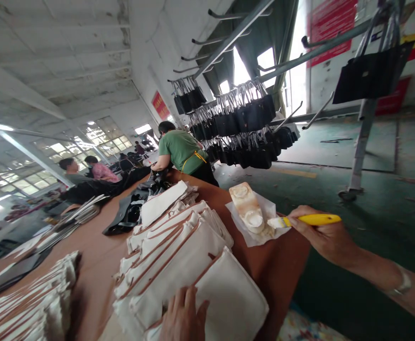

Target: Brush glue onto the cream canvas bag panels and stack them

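Brush (319, 219) with a yellow handle sits right of centre in the frame, pinched between the thumb and fingers of the right hand (330, 241) near where its bristles begin. The bristles are coated white and reach the near edge of a block (241, 201) smeared with paste (254, 219), which rests on paper (269, 206) at the right edge of the surface (95, 260); whether they press on the block or stop just above the paper, I cannot tell. The left hand (184, 315) lies at the bottom centre with fingers extended and thumb spread away, resting on overlapping white pieces (179, 251) that fill the middle of the frame. The brush looks light and stiff in the handle, soft at the tip; the low hold should give control, though paste could make the fingers slippery. The pieces seem light, pliable and more easily creased or smeared than broken, and their loose overlap may slide. A clean brown-trimmed edge or corner looks the best place to lift one, with a flat palm steadying the rest.
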`<control>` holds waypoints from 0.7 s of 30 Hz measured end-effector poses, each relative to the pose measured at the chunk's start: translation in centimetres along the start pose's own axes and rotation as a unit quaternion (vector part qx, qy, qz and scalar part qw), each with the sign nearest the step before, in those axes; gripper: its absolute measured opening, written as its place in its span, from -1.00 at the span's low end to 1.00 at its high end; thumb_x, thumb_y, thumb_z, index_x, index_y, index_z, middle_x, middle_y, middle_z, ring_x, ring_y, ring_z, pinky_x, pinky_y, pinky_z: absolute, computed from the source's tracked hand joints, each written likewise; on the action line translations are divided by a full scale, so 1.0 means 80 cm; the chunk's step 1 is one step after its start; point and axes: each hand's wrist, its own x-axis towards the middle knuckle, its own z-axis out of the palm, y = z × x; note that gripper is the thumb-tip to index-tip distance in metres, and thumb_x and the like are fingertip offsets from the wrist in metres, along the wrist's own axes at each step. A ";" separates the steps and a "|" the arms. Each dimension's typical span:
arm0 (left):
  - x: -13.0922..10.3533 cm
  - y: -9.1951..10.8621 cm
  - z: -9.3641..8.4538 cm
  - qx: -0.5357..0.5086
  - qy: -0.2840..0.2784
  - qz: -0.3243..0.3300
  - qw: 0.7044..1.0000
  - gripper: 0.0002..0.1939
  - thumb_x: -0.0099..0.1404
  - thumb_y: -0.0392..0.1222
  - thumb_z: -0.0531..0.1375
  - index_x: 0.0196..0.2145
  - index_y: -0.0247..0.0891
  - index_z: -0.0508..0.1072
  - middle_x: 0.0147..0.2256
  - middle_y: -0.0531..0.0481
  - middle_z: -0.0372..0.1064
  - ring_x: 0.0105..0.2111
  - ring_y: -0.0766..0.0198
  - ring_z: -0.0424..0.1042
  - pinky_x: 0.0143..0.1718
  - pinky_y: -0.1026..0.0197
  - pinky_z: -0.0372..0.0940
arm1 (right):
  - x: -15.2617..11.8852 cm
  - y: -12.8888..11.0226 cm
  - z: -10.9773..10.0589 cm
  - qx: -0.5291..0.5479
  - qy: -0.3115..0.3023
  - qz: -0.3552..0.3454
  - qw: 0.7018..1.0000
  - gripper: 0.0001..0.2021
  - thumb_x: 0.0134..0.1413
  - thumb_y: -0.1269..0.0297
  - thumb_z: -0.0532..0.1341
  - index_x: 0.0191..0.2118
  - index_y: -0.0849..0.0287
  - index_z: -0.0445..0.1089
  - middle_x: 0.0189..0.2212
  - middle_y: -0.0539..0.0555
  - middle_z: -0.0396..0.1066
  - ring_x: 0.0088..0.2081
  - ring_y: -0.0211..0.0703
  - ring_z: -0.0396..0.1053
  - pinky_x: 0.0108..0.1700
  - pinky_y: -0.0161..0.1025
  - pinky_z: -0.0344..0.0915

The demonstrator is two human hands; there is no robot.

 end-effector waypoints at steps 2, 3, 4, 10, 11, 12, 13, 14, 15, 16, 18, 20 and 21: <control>0.024 0.003 -0.008 -0.014 -0.009 -0.017 1.000 -0.73 0.35 -0.16 0.08 -0.02 -0.18 0.41 -0.08 -0.09 0.42 -0.10 0.09 0.42 -0.13 0.10 0.27 | 0.013 0.008 0.010 -0.001 -0.009 -0.006 1.000 -0.86 0.33 0.23 0.11 -0.20 0.11 0.38 -0.35 0.01 0.36 -0.33 -0.13 0.34 -0.25 -0.23 0.24; 0.033 0.006 -0.011 -0.017 -0.014 -0.024 0.999 -0.72 0.35 -0.18 0.07 -0.01 -0.16 0.40 -0.07 -0.09 0.42 -0.09 0.08 0.41 -0.14 0.09 0.25 | 0.018 0.011 0.014 -0.001 -0.012 -0.009 1.000 -0.86 0.32 0.23 0.12 -0.20 0.11 0.38 -0.35 0.01 0.37 -0.32 -0.13 0.34 -0.24 -0.24 0.24; 0.039 0.011 -0.012 -0.017 -0.020 -0.028 0.999 -0.72 0.35 -0.21 0.06 -0.01 -0.15 0.40 -0.08 -0.08 0.42 -0.08 0.07 0.40 -0.14 0.08 0.23 | 0.021 0.014 0.017 0.000 -0.015 -0.011 1.000 -0.87 0.32 0.23 0.12 -0.20 0.12 0.39 -0.35 0.01 0.37 -0.32 -0.13 0.34 -0.25 -0.24 0.24; 0.043 0.027 0.002 -0.007 -0.066 -0.013 0.998 -0.78 0.35 -0.28 0.02 -0.24 -0.18 0.47 -0.23 -0.06 0.43 -0.16 0.06 0.41 -0.18 0.05 0.17 | 0.018 0.020 0.024 0.006 -0.029 0.001 1.000 -0.86 0.32 0.23 0.12 -0.21 0.12 0.40 -0.35 0.02 0.38 -0.32 -0.12 0.34 -0.26 -0.24 0.25; 0.040 0.027 0.007 -0.008 -0.074 -0.011 0.997 -0.77 0.35 -0.30 0.00 -0.26 -0.19 0.46 -0.24 -0.06 0.42 -0.18 0.07 0.41 -0.19 0.07 0.17 | 0.016 0.020 0.024 0.004 -0.031 0.003 1.000 -0.85 0.32 0.23 0.11 -0.21 0.12 0.40 -0.36 0.02 0.39 -0.32 -0.11 0.35 -0.26 -0.24 0.25; 0.037 0.025 0.013 -0.012 -0.080 -0.012 0.997 -0.76 0.36 -0.31 -0.01 -0.27 -0.19 0.46 -0.24 -0.07 0.42 -0.18 0.08 0.41 -0.20 0.08 0.18 | 0.013 0.020 0.024 0.002 -0.032 0.005 0.999 -0.85 0.32 0.22 0.11 -0.21 0.11 0.40 -0.37 0.02 0.39 -0.32 -0.11 0.35 -0.26 -0.24 0.26; 0.033 0.023 0.019 -0.017 -0.082 -0.018 0.996 -0.76 0.36 -0.30 -0.01 -0.27 -0.20 0.45 -0.23 -0.07 0.42 -0.17 0.08 0.41 -0.21 0.09 0.18 | 0.011 0.021 0.025 0.000 -0.031 0.007 0.999 -0.85 0.32 0.22 0.11 -0.20 0.11 0.40 -0.37 0.02 0.38 -0.33 -0.11 0.35 -0.26 -0.24 0.26; 0.029 0.021 0.024 -0.025 -0.081 -0.026 0.996 -0.78 0.36 -0.29 0.00 -0.25 -0.21 0.45 -0.21 -0.08 0.41 -0.16 0.07 0.41 -0.20 0.09 0.19 | 0.010 0.021 0.025 -0.002 -0.030 0.008 1.000 -0.84 0.31 0.21 0.11 -0.19 0.11 0.40 -0.38 0.02 0.38 -0.34 -0.11 0.35 -0.28 -0.24 0.27; 0.026 0.019 0.029 -0.035 -0.080 -0.032 0.996 -0.81 0.35 -0.26 0.03 -0.20 -0.21 0.44 -0.18 -0.09 0.41 -0.14 0.06 0.40 -0.17 0.08 0.19 | 0.009 0.022 0.026 -0.002 -0.028 0.009 1.000 -0.83 0.31 0.20 0.11 -0.19 0.11 0.40 -0.38 0.03 0.38 -0.34 -0.11 0.35 -0.29 -0.24 0.27; 0.023 0.018 0.033 -0.046 -0.078 -0.037 0.995 -0.81 0.34 -0.24 0.05 -0.15 -0.22 0.43 -0.16 -0.10 0.41 -0.11 0.04 0.39 -0.14 0.07 0.20 | 0.008 0.022 0.026 -0.003 -0.025 0.009 1.000 -0.82 0.31 0.19 0.11 -0.19 0.12 0.40 -0.38 0.03 0.38 -0.35 -0.11 0.35 -0.31 -0.25 0.27; 0.018 0.016 0.038 -0.070 -0.088 -0.044 0.993 -0.76 0.32 -0.25 0.08 -0.07 -0.23 0.40 -0.14 -0.11 0.43 -0.09 0.03 0.39 -0.10 0.05 0.20 | 0.009 0.022 0.027 -0.005 -0.022 0.008 1.000 -0.81 0.31 0.18 0.10 -0.20 0.13 0.40 -0.37 0.04 0.39 -0.36 -0.11 0.35 -0.32 -0.25 0.28; 0.015 0.018 0.040 -0.094 -0.111 -0.049 0.988 -0.79 0.30 -0.27 0.07 -0.12 -0.24 0.41 -0.19 -0.09 0.46 -0.12 0.05 0.41 -0.11 0.08 0.21 | 0.010 0.021 0.027 -0.006 -0.019 0.008 1.000 -0.81 0.31 0.18 0.11 -0.20 0.14 0.41 -0.37 0.04 0.38 -0.38 -0.12 0.34 -0.32 -0.25 0.28; 0.014 0.020 0.039 -0.100 -0.116 -0.052 0.987 -0.81 0.31 -0.27 0.07 -0.16 -0.24 0.42 -0.21 -0.09 0.46 -0.12 0.06 0.41 -0.11 0.08 0.22 | 0.011 0.020 0.026 -0.004 -0.017 0.009 1.000 -0.81 0.30 0.18 0.11 -0.21 0.14 0.40 -0.38 0.04 0.37 -0.38 -0.12 0.34 -0.33 -0.25 0.28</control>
